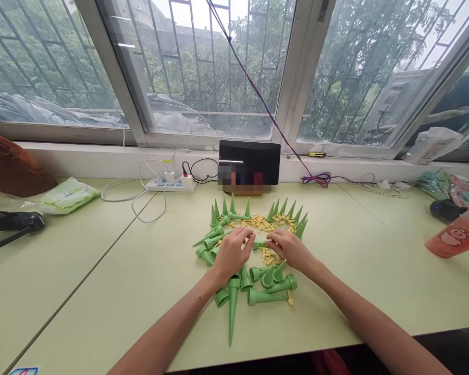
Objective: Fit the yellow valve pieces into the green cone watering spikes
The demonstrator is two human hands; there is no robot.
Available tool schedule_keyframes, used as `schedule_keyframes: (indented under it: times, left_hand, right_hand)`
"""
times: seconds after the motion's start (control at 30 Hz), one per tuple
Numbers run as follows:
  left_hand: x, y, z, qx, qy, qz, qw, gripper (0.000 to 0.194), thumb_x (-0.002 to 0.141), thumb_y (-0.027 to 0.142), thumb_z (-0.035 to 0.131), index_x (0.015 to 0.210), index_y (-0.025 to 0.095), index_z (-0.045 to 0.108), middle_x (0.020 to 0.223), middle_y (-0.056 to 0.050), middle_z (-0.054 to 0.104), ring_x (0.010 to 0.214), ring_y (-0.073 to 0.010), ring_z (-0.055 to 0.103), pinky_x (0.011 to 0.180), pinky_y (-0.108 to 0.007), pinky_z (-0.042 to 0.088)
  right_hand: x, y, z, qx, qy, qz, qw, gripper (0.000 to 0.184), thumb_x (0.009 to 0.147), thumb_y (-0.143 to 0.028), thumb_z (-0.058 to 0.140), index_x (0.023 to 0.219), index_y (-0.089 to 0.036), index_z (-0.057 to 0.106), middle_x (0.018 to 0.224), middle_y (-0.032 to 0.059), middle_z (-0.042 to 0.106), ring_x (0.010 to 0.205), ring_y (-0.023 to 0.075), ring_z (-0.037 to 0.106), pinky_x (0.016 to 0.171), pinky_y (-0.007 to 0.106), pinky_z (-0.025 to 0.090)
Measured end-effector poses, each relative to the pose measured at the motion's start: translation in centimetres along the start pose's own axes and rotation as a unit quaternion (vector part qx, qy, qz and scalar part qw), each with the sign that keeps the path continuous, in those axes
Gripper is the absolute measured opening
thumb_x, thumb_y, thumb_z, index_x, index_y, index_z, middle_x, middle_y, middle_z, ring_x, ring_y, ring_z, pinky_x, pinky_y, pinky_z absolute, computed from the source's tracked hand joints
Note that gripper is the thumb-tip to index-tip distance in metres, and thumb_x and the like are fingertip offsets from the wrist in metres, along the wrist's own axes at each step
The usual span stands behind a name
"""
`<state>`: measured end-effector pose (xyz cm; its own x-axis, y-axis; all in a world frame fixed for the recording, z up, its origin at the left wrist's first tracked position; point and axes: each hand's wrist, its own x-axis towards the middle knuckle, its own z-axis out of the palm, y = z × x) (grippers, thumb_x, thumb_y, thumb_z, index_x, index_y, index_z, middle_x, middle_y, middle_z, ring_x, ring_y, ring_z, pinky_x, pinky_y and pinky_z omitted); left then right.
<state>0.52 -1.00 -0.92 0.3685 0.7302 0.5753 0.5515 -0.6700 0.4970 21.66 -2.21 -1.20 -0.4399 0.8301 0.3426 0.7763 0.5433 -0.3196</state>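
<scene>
Between my hands lies a green plastic watering spike (260, 244), its right end at the pinched fingers of my right hand (291, 249), which appear to grip it. My left hand (234, 252) is closed, thumb and fingertips drawn together beside the spike's left end; whatever it may hold is hidden. Small yellow T-shaped plastic pieces (262, 224) are heaped just beyond the hands, with more yellow pieces (269, 256) below the spike. Several green spikes stand upright in an arc behind the heap. Others lie around my wrists, including a long spike (233, 307) pointing toward me.
At the back, a dark screen (250, 161) leans by the window sill. A power strip (172, 184) with white cables sits left of it, and a red-blue cable bundle (316, 179) to its right. A pink cup (455, 234) is at far right, a green packet (68, 196) at left.
</scene>
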Motion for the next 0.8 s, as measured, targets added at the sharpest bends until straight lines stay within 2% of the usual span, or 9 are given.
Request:
schedule_keyframes:
  times: [0.13, 0.33, 0.5, 0.8]
  left_hand:
    - [-0.1, -0.2, 0.1, 0.010, 0.003, -0.002, 1.000, 0.019, 0.098, 0.025, 0.046, 0.088, 0.019, 0.061, 0.081, -0.003, 0.064, 0.072, -0.0162, 0.059, 0.065, -0.028, 0.046]
    - [-0.2, -0.3, 0.3, 0.018, -0.007, -0.004, 1.000, 0.019, 0.098, 0.024, 0.047, 0.086, 0.019, 0.062, 0.081, -0.003, 0.065, 0.071, -0.0159, 0.059, 0.065, -0.028, 0.045]
    - [-0.2, -0.5, 0.2, 0.020, -0.014, -0.010, 1.000, 0.020, 0.098, 0.023, 0.047, 0.085, 0.018, 0.061, 0.081, -0.003, 0.065, 0.073, -0.0161, 0.059, 0.066, -0.028, 0.044]
    - [-0.2, -0.4, -0.1, 0.014, -0.018, -0.010, 1.000, 0.019, 0.097, 0.023, 0.048, 0.086, 0.018, 0.062, 0.080, -0.003, 0.065, 0.072, -0.0156, 0.058, 0.065, -0.027, 0.043]
  right_hand:
    - [2.0, 0.5, 1.4, -0.021, -0.009, -0.020, 1.000, 0.020, 0.099, -0.026, 0.048, 0.095, -0.019, 0.067, 0.093, 0.0077, 0.062, 0.073, 0.0177, 0.059, 0.061, 0.026, 0.040]
    - [1.3, 0.4, 2.2, 0.005, 0.002, -0.028, 1.000, 0.023, 0.100, -0.030, 0.048, 0.100, -0.020, 0.069, 0.104, 0.0086, 0.064, 0.078, 0.0172, 0.062, 0.068, 0.026, 0.043]
    - [1.0, 0.6, 2.8, 0.053, -0.010, -0.035, 0.998, 0.015, 0.095, -0.026, 0.059, 0.105, -0.020, 0.068, 0.101, 0.0075, 0.065, 0.084, 0.0189, 0.063, 0.072, 0.027, 0.045]
    - [1.5, 1.1, 4.2, 0.117, 0.054, -0.006, 0.992, 0.011, 0.091, -0.020, 0.062, 0.100, -0.019, 0.069, 0.095, 0.0075, 0.066, 0.080, 0.0193, 0.062, 0.072, 0.029, 0.048]
